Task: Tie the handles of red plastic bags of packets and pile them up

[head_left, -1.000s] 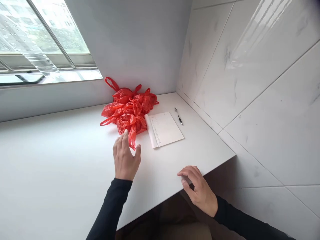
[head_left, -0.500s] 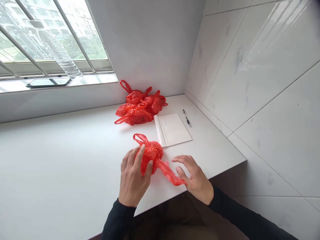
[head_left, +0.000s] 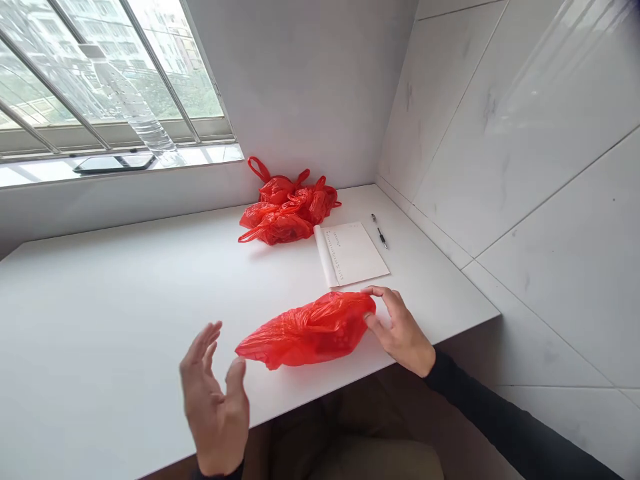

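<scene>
A translucent red plastic bag (head_left: 310, 330) lies stretched out sideways near the front edge of the white table. Something inside it bulges at the right end, but I cannot make out what. My right hand (head_left: 397, 328) grips that right end, thumb on the near side and fingers over the top. Off the bag's pointed left end, my left hand (head_left: 215, 393) is raised with its fingers and thumb apart, holding nothing.
Several red plastic bags (head_left: 290, 207) are heaped against the back wall. A notepad (head_left: 357, 253) lies before them, with a pen (head_left: 379, 231) to its right. On the windowsill are a water bottle (head_left: 135, 107) and a dark flat device (head_left: 115, 164).
The near bag has gone from a bunched bundle with its handles showing to a long stretched shape. My left hand has moved off it to the left; my right hand now holds its right end.
</scene>
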`<move>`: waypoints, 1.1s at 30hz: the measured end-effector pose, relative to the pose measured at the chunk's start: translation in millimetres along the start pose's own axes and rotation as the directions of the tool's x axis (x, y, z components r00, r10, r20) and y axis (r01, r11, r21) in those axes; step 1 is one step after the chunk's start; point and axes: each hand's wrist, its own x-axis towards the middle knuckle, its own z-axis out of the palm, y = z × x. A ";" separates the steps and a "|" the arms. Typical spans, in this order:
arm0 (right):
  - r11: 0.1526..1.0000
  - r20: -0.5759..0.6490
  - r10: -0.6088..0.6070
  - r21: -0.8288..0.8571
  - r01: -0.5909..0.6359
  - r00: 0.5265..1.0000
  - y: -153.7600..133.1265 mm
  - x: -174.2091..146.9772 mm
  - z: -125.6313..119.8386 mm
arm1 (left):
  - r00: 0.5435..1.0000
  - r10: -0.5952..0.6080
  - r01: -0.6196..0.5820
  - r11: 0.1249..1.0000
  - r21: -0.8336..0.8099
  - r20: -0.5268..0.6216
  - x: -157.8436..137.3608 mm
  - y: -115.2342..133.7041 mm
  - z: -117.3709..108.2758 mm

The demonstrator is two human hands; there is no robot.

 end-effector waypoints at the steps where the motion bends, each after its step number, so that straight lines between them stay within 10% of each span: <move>1: 1.000 0.006 -0.029 -0.004 0.029 1.000 -3.1 -2.1 -0.7 | 0.989 0.136 -0.137 0.991 0.002 0.056 -3.2 4.3 4.2; 6: 0.990 0.087 -0.139 0.001 0.139 0.986 -19.6 1.4 3.0 | 0.782 0.506 -0.584 0.799 0.144 0.364 -9.8 23.2 28.0; 10: 0.981 0.020 0.058 0.185 -0.061 0.998 -16.1 3.6 -13.9 | 0.956 0.266 -0.289 0.928 0.234 0.126 -3.8 25.2 18.0; 12: 0.953 0.032 0.135 0.268 -0.138 0.990 -15.5 1.1 -21.7 | 0.964 0.243 -0.262 0.936 0.235 0.107 -4.1 30.2 15.3; 17: 0.927 0.075 0.155 0.335 -0.171 0.985 -18.5 -2.5 -24.4 | 0.700 0.548 -0.668 0.730 0.146 0.458 -5.7 42.8 32.3; 22: 0.968 -0.118 0.151 0.217 -0.123 0.981 -7.3 -5.0 -32.7 | 0.830 0.421 -0.503 0.848 0.167 0.367 -4.0 45.2 24.8; 26: 0.965 -0.447 -0.260 -0.104 0.239 0.856 -26.4 -20.2 -34.0 | 0.875 0.333 -0.431 0.868 0.249 0.352 -24.5 59.8 13.1; 29: 0.777 -0.241 -0.628 -0.259 0.574 0.740 -51.8 -24.6 -26.2 | 0.791 0.395 -0.575 0.740 0.348 0.467 -38.5 64.1 11.2; 33: 0.739 0.125 -0.542 -0.401 0.542 0.831 -61.3 -14.0 -13.3 | 0.717 0.287 -0.603 0.713 0.357 0.635 -38.3 51.5 10.7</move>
